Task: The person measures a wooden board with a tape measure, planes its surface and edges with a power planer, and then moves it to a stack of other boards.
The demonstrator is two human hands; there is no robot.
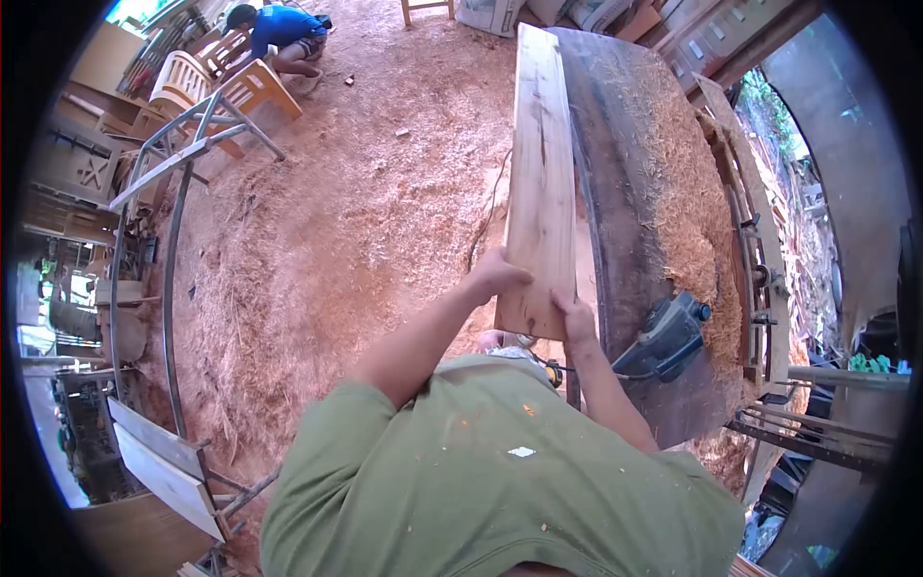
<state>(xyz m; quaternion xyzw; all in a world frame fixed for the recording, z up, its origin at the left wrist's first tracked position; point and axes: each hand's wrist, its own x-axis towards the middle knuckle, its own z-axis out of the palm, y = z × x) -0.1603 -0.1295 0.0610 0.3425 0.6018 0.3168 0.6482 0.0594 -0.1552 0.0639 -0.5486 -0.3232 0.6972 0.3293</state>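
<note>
A long pale wooden board point(543, 163) with dark streaks in its grain stretches away from me along the left edge of the workbench point(615, 144). Its near end is in both my hands. My left hand point(502, 274) grips the left edge, the thumb lying on the upper face. On the right edge near the corner, my right hand point(575, 315) has its thumb on top; the fingers beneath are hidden. To the right of my right hand, a dark electric planer point(666, 337) lies on the bench.
Wood shavings point(687, 183) heap along the bench's right side and cover the floor point(365, 192). A metal rack point(173, 250) stands on the left with planks point(163, 462) on it. A person in blue point(279, 34) crouches at the far left beside wooden chair parts point(255, 88).
</note>
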